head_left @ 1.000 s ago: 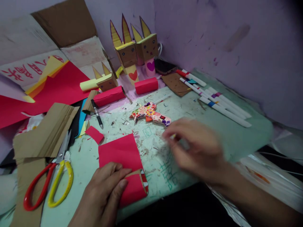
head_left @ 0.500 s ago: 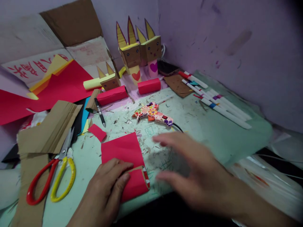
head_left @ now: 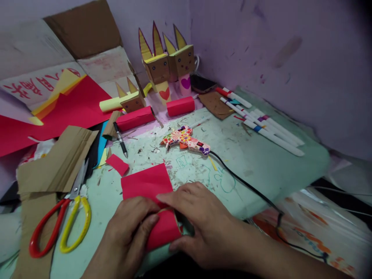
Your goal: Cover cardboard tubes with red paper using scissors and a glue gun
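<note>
At the table's near edge a sheet of red paper [head_left: 147, 180] lies flat, its near part folded over a cardboard piece [head_left: 175, 217] whose edge peeks out. My left hand [head_left: 130, 223] is closed on the left side of this fold, thumb on top. Around the right end curls my right hand [head_left: 200, 221], its fingers on the far side and its thumb by the near corner. Beyond the hands lies a flower-patterned glue gun [head_left: 186, 139], its black cord trailing right. A small red paper scrap [head_left: 117, 164] sits left of the sheet.
Scissors [head_left: 76, 190] with red and yellow handles rest on cardboard [head_left: 52, 166] at left. A pen [head_left: 120, 139], red paper rolls [head_left: 135, 118] and cardboard animal figures [head_left: 157, 69] stand or lie farther back. Several markers [head_left: 261, 126] and a phone [head_left: 202, 83] are at right.
My right hand has moved left and down from above the table onto the right end of the folded red paper. My left hand keeps its hold. The view has shifted slightly.
</note>
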The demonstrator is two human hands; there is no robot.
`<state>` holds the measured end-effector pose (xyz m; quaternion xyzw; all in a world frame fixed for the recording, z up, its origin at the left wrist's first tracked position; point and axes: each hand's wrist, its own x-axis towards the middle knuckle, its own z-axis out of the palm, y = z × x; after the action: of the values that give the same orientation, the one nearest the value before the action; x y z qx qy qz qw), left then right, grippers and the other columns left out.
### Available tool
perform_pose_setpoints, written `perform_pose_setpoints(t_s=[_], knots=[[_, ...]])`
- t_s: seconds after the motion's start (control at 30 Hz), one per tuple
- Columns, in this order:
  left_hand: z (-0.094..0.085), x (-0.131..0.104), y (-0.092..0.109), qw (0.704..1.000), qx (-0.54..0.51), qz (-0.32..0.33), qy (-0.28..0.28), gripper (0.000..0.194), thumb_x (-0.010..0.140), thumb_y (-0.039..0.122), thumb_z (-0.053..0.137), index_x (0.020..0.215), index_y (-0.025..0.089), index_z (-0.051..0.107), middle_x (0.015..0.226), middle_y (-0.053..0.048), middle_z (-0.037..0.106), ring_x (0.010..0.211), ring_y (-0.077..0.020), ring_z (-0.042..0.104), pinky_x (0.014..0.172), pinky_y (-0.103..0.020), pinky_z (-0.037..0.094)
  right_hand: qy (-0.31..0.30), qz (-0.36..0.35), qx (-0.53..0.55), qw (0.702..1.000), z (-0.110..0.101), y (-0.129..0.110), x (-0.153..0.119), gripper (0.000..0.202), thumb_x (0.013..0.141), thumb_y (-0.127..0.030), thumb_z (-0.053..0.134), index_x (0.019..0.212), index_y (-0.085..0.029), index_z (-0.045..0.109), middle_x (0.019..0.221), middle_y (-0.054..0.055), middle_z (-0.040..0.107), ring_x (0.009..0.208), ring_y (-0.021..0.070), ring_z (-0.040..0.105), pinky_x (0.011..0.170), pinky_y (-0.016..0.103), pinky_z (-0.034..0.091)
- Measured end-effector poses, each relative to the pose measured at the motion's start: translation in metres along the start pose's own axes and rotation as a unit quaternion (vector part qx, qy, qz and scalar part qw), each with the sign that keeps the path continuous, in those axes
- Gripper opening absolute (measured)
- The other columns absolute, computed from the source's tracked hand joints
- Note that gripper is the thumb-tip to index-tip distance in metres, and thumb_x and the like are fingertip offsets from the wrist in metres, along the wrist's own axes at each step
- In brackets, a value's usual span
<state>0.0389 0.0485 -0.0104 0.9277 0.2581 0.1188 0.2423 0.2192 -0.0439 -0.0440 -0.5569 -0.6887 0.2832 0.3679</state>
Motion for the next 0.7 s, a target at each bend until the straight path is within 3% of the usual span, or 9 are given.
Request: perform_pose_setpoints(t_s=[0.17, 0.33, 0.57, 0.7], knots=[[-0.002, -0.002, -0.006, 0.999, 0.035, 0.023, 0.019, 0.015, 0.089, 0.022, 0.049, 0.095, 0.026, 0.063, 0.085, -0.001, 0.071, 0.076, -0.0162, 0.067, 0.066, -0.024, 0.055, 0.008, 0.010, 0.003, 1.000, 0.002, -0.001, 0.001, 0.049, 0.066, -0.031, 0.079, 0.111, -0.019, 0.063, 0.099, 0.005, 0.071, 0.093, 0.0234, 0.056, 0.085, 0.038, 0.038], [-0.002, -0.024, -0.016, 0.990, 0.116, 0.036, 0.073, 0.034, 0.085, 0.041, 0.060, 0.115, 0.026, 0.061, 0.108, -0.007, 0.068, 0.099, -0.0249, 0.064, 0.083, -0.035, 0.055, 0.034, 0.025, 0.011, 0.999, 0.005, -0.001, 0.002, 0.042, 0.065, -0.032, 0.079, 0.103, -0.019, 0.067, 0.092, 0.004, 0.072, 0.089, 0.0229, 0.057, 0.082, 0.037, 0.038], [0.000, -0.031, -0.010, 0.991, 0.106, 0.047, 0.067, 0.028, 0.086, 0.038, 0.061, 0.111, 0.028, 0.064, 0.103, -0.005, 0.069, 0.092, -0.0229, 0.066, 0.083, -0.034, 0.055, 0.037, 0.034, 0.004, 0.999, 0.006, -0.001, 0.002, 0.044, 0.065, -0.033, 0.080, 0.104, -0.017, 0.067, 0.093, 0.006, 0.071, 0.091, 0.0247, 0.057, 0.083, 0.039, 0.039], [-0.003, -0.026, -0.009, 0.990, 0.109, 0.066, 0.056, 0.028, 0.087, 0.037, 0.060, 0.113, 0.026, 0.061, 0.103, -0.005, 0.068, 0.092, -0.0223, 0.065, 0.084, -0.036, 0.053, 0.001, 0.044, 0.000, 0.999, 0.001, -0.002, 0.002, 0.068, 0.065, -0.047, 0.080, 0.121, -0.014, 0.059, 0.107, 0.010, 0.068, 0.099, 0.0270, 0.055, 0.089, 0.041, 0.039]])
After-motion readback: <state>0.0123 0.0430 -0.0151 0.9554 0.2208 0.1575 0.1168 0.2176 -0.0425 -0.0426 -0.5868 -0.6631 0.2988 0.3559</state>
